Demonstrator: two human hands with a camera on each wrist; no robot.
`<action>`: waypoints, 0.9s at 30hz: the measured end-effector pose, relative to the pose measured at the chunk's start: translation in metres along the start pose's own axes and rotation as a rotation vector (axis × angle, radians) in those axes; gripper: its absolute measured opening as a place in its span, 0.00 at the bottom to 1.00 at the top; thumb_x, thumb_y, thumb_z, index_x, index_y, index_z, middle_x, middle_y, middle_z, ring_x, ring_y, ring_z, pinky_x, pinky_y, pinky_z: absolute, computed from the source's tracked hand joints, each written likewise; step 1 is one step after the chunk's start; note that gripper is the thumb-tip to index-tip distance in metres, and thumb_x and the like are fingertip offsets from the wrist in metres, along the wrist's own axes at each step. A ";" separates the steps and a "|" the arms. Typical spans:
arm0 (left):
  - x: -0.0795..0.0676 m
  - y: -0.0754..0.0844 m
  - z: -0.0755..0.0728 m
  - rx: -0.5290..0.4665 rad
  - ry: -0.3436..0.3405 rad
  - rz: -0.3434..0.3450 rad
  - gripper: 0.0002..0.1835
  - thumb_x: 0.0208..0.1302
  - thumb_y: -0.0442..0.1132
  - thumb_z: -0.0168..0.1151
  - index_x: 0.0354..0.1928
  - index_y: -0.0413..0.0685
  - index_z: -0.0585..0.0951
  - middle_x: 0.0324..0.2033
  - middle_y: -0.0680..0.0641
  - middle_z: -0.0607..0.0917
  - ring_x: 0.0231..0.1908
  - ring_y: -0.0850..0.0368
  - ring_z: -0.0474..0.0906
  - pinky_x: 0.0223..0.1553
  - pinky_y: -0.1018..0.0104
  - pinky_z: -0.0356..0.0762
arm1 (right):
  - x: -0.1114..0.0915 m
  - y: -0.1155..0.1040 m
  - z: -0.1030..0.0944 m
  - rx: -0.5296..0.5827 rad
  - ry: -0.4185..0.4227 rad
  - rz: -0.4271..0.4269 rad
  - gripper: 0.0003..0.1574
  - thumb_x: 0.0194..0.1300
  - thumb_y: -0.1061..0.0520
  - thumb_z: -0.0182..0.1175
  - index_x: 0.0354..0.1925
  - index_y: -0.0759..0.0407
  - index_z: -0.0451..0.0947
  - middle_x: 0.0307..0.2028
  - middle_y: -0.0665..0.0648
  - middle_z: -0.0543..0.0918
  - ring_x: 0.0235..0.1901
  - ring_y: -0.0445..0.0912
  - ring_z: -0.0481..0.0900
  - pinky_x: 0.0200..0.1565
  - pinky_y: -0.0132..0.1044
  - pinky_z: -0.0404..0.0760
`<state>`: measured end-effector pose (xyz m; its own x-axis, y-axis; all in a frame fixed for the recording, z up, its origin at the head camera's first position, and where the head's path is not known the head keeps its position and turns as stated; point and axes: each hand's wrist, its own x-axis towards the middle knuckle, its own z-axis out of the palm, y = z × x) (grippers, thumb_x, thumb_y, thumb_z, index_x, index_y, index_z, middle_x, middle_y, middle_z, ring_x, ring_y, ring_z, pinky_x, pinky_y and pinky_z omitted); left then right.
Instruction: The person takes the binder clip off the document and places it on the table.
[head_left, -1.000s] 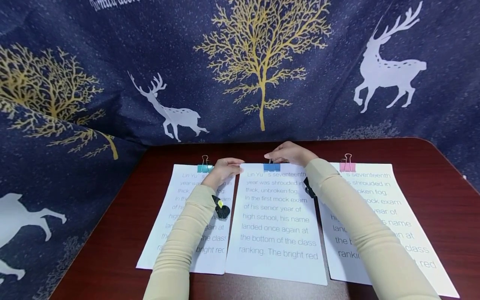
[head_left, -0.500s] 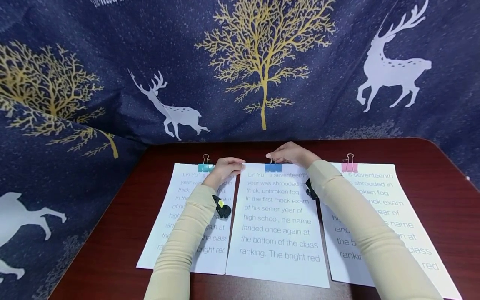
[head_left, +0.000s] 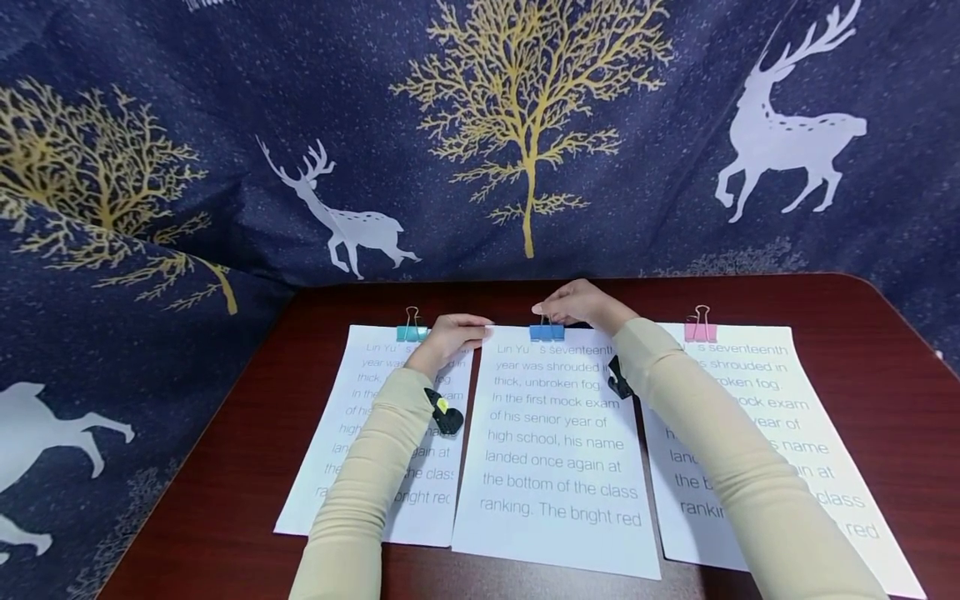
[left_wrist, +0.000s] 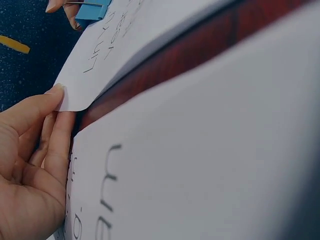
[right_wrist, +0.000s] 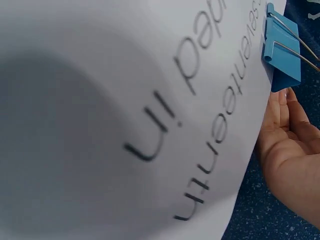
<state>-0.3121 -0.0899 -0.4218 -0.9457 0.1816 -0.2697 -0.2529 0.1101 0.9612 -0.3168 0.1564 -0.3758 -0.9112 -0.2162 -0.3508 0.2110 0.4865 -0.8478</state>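
Observation:
Three stacks of printed paper lie side by side, each with a binder clip on its top edge. At the middle stack's upper left corner, my left hand pinches the paper between thumb and fingers; the left wrist view shows the thumb on top of the sheet. My right hand holds the blue binder clip by its wire handles from behind. In the right wrist view the clip sits on the paper's edge with fingers behind it, some of them hidden.
The left stack carries a teal clip, and the right stack a pink clip. All lie on a dark red table. A blue cloth with trees and deer hangs behind the table.
The head view has shifted slightly. Both hands keep to the same spots on the middle stack, and the clip stays on its top edge.

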 end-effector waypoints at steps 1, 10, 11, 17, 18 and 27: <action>0.000 0.000 0.000 0.000 -0.001 -0.002 0.16 0.58 0.25 0.63 0.50 0.31 0.81 0.48 0.40 0.83 0.40 0.60 0.82 0.49 0.64 0.80 | 0.000 -0.001 0.000 0.005 0.002 -0.001 0.27 0.59 0.47 0.67 0.49 0.65 0.79 0.38 0.54 0.81 0.36 0.44 0.75 0.50 0.39 0.78; 0.001 0.002 -0.001 0.031 -0.024 -0.015 0.16 0.58 0.26 0.64 0.50 0.32 0.81 0.49 0.39 0.83 0.42 0.58 0.82 0.51 0.62 0.79 | 0.002 -0.005 -0.003 0.014 0.012 -0.037 0.27 0.61 0.50 0.65 0.53 0.65 0.76 0.46 0.58 0.80 0.46 0.49 0.78 0.57 0.45 0.75; 0.002 0.002 -0.001 0.032 -0.023 -0.016 0.16 0.58 0.26 0.64 0.50 0.32 0.81 0.49 0.39 0.83 0.42 0.58 0.82 0.51 0.62 0.79 | 0.002 -0.005 -0.003 0.017 0.015 -0.034 0.28 0.61 0.50 0.65 0.54 0.65 0.76 0.48 0.59 0.80 0.48 0.50 0.78 0.58 0.46 0.75; 0.004 0.000 -0.003 0.024 -0.019 -0.024 0.16 0.57 0.24 0.64 0.49 0.31 0.81 0.48 0.39 0.83 0.40 0.59 0.81 0.50 0.62 0.80 | 0.004 -0.007 -0.003 0.040 0.025 -0.009 0.28 0.62 0.50 0.65 0.55 0.64 0.75 0.53 0.62 0.78 0.51 0.51 0.76 0.59 0.45 0.74; 0.004 0.000 -0.003 0.024 -0.018 -0.025 0.16 0.56 0.24 0.64 0.49 0.32 0.81 0.48 0.40 0.83 0.39 0.59 0.81 0.50 0.62 0.80 | 0.004 -0.007 -0.003 0.041 0.023 -0.008 0.28 0.62 0.50 0.64 0.55 0.64 0.75 0.53 0.62 0.77 0.52 0.51 0.76 0.59 0.45 0.74; 0.002 -0.002 -0.002 0.035 -0.013 -0.031 0.16 0.57 0.25 0.65 0.49 0.33 0.81 0.49 0.39 0.83 0.41 0.57 0.83 0.49 0.62 0.80 | 0.006 -0.002 -0.006 0.076 -0.046 -0.051 0.35 0.66 0.52 0.61 0.64 0.68 0.66 0.62 0.65 0.73 0.62 0.56 0.70 0.65 0.47 0.67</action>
<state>-0.3134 -0.0914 -0.4241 -0.9347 0.1898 -0.3004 -0.2748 0.1498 0.9497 -0.3244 0.1587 -0.3737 -0.9044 -0.2789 -0.3229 0.1925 0.4087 -0.8921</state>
